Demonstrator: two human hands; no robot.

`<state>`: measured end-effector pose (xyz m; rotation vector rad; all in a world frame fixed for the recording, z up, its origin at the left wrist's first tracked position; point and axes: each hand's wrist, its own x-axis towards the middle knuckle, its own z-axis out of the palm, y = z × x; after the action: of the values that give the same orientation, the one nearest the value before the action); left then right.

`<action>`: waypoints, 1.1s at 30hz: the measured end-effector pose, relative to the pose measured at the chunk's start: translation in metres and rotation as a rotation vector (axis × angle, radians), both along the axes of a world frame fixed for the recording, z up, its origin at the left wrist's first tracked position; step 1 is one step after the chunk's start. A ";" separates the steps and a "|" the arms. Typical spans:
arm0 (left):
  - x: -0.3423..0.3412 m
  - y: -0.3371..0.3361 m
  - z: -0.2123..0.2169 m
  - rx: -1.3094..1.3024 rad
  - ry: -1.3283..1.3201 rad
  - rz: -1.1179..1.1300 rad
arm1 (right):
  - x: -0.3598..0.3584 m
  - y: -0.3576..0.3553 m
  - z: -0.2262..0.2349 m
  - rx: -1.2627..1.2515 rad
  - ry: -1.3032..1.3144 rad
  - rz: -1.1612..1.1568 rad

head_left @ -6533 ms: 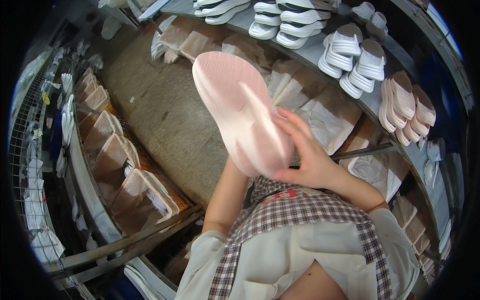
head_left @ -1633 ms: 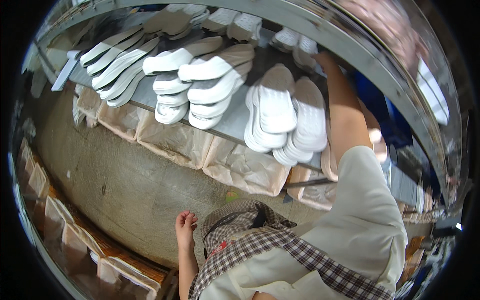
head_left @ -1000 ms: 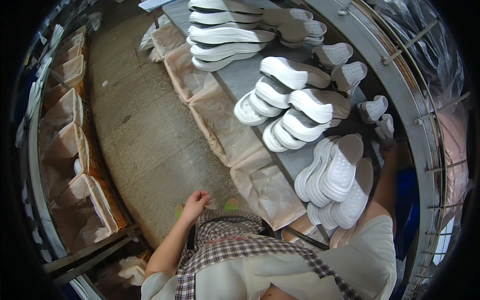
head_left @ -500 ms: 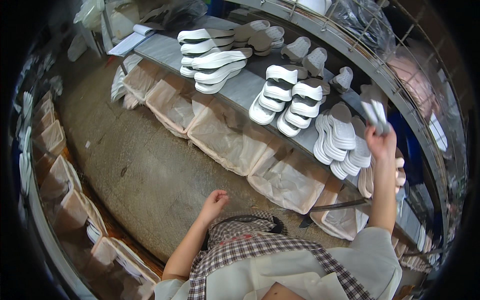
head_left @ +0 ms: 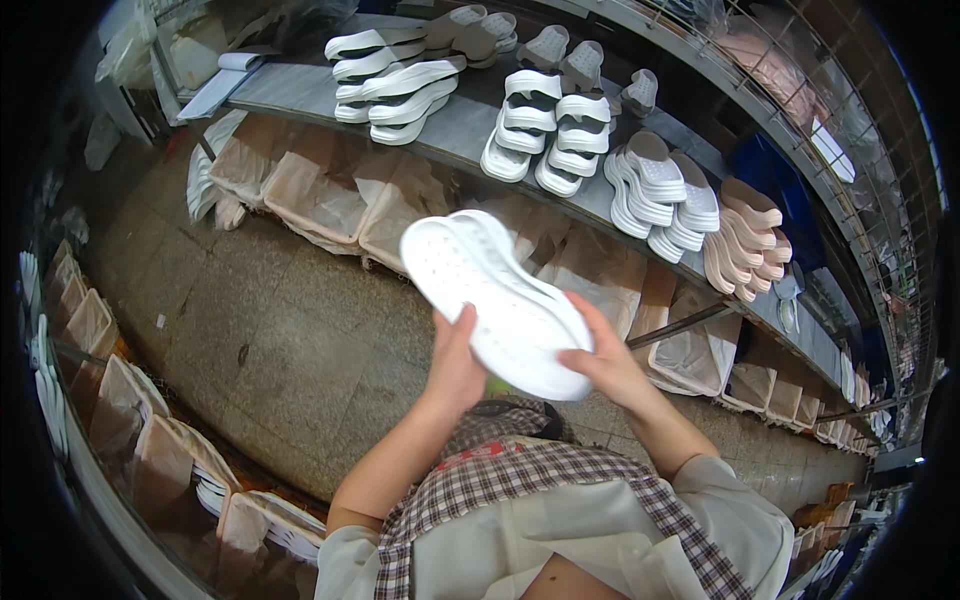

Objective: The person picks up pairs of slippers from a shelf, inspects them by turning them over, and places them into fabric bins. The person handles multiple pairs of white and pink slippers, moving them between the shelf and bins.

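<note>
In front of my body I hold a pair of white shoe soles (head_left: 500,310), one lying partly behind the other with the dotted face up. My left hand (head_left: 457,360) grips their left edge, thumb on top. On the lower right end my right hand (head_left: 607,358) is closed, its thumb pressing the upper face and its fingers around the side. Beyond them, the grey shelf (head_left: 290,90) carries stacked white soles (head_left: 415,95), two more upright white stacks (head_left: 530,120), overlapping white soles (head_left: 655,190) and pink soles (head_left: 745,240).
Under the shelf stands a row of lined baskets (head_left: 325,195). More lined baskets (head_left: 130,385) line the left side, some holding white soles. A curved wire rack (head_left: 790,70) rises above the shelf. Papers (head_left: 222,85) lie at its left end. A metal bar (head_left: 680,326) sticks out near my right hand.
My right hand has brought the soles from the shelf's right end to the front of my body. My left hand, empty before, has risen and taken hold of them too. The view has shifted.
</note>
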<state>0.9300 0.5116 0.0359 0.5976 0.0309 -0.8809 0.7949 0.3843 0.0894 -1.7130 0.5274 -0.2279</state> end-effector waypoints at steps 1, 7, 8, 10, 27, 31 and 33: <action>0.003 0.001 -0.001 0.008 -0.033 0.051 | 0.008 0.002 -0.001 -0.105 -0.038 0.100; 0.019 0.024 -0.029 0.053 0.393 -0.065 | 0.079 -0.012 -0.001 -0.234 -0.217 0.275; 0.018 0.025 -0.031 0.041 0.471 -0.091 | 0.088 -0.013 0.000 -0.319 -0.257 0.291; 0.016 0.025 -0.031 -0.023 0.471 -0.145 | 0.102 -0.010 0.001 -0.287 -0.260 0.299; 0.011 0.016 -0.031 -0.084 0.419 -0.013 | 0.112 -0.012 0.003 -0.397 -0.373 0.490; 0.018 0.023 -0.034 -0.287 0.236 0.020 | 0.099 -0.008 0.008 -0.018 -0.395 0.605; 0.025 0.029 -0.035 -0.329 0.145 -0.011 | 0.095 -0.003 0.008 0.243 -0.395 0.656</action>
<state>0.9548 0.5403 0.0008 0.2263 0.0132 -0.9152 0.8895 0.3816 0.0973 -1.4652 -0.2954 -0.0212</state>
